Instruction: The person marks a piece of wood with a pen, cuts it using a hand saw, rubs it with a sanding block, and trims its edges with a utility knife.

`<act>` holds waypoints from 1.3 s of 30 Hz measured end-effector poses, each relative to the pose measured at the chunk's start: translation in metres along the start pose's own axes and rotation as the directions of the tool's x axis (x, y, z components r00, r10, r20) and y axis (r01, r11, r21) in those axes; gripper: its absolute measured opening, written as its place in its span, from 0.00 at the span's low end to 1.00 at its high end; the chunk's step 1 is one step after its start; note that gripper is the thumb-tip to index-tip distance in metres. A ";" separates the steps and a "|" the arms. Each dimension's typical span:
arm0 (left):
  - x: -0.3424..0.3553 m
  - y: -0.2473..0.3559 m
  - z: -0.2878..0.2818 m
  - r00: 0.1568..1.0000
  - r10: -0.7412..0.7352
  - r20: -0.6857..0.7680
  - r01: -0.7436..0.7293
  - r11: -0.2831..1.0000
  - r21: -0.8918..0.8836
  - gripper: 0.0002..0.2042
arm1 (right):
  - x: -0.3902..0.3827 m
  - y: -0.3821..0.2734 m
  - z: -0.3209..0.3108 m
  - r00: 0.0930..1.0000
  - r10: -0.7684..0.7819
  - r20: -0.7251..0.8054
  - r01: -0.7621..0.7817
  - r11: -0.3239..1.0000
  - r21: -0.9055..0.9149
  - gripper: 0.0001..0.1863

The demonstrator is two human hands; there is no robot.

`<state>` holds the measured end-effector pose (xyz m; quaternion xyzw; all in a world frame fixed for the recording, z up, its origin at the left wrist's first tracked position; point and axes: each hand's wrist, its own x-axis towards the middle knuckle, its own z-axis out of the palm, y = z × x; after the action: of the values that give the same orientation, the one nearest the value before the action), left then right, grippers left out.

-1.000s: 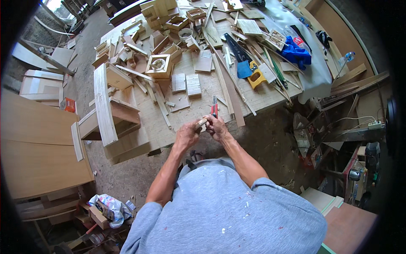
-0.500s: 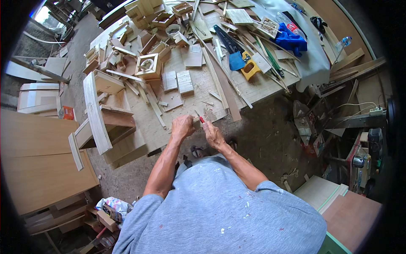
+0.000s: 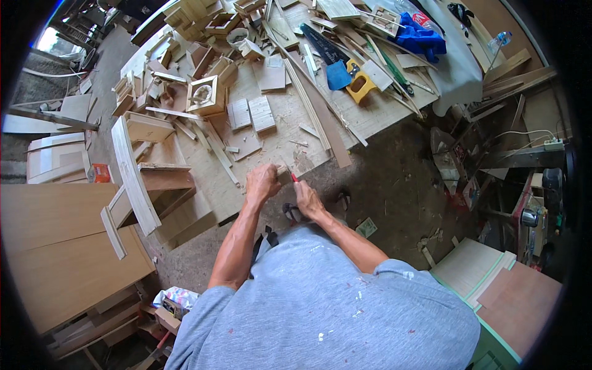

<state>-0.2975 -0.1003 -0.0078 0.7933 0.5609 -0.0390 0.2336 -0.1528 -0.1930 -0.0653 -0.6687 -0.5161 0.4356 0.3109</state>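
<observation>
At the near edge of the workbench, my left hand [image 3: 263, 183] is closed around a small piece of wood [image 3: 283, 175], most of which the fingers hide. Just right of it, my right hand [image 3: 309, 200] grips a red-handled knife [image 3: 294, 177]. Its thin blade points away from me and lies against or right beside the wood; which of the two I cannot tell. Past my hands, thin wood shavings [image 3: 298, 143] lie on the bench, near two small pale boards [image 3: 263, 113].
A plywood workbench [image 3: 216, 194] holds wooden boxes [image 3: 206, 95], long strips [image 3: 308, 105], a yellow-handled handsaw [image 3: 361, 86] and a blue cloth [image 3: 422, 42]. A curved wooden frame [image 3: 134, 176] stands at its left corner. Cabinet panels [image 3: 68, 240] stand at left; machinery [image 3: 530, 216] is at right.
The knife has turned more upright, and its blade has come closer to the wood in my left hand. My view has shifted slightly, and more of the floor and my feet shows.
</observation>
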 end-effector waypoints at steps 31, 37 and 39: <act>-0.008 -0.018 0.020 0.998 0.037 -0.052 -0.040 0.998 -0.046 0.11 | -0.005 0.055 0.004 0.984 -0.020 -0.178 0.005 0.997 -0.083 0.25; -0.053 -0.019 -0.013 0.940 0.141 -0.309 -0.272 0.859 -0.434 0.19 | -0.012 -0.004 -0.046 0.980 0.056 0.190 -0.160 0.788 0.595 0.24; -0.059 -0.020 -0.006 0.972 0.052 -0.230 -0.221 0.543 -0.810 0.16 | -0.009 -0.036 -0.051 0.976 0.078 0.202 -0.202 0.661 0.723 0.18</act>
<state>-0.3387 -0.1442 0.0097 0.6302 0.4673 0.3196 0.5314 -0.1228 -0.1897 -0.0103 -0.4880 -0.2645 0.6796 0.4796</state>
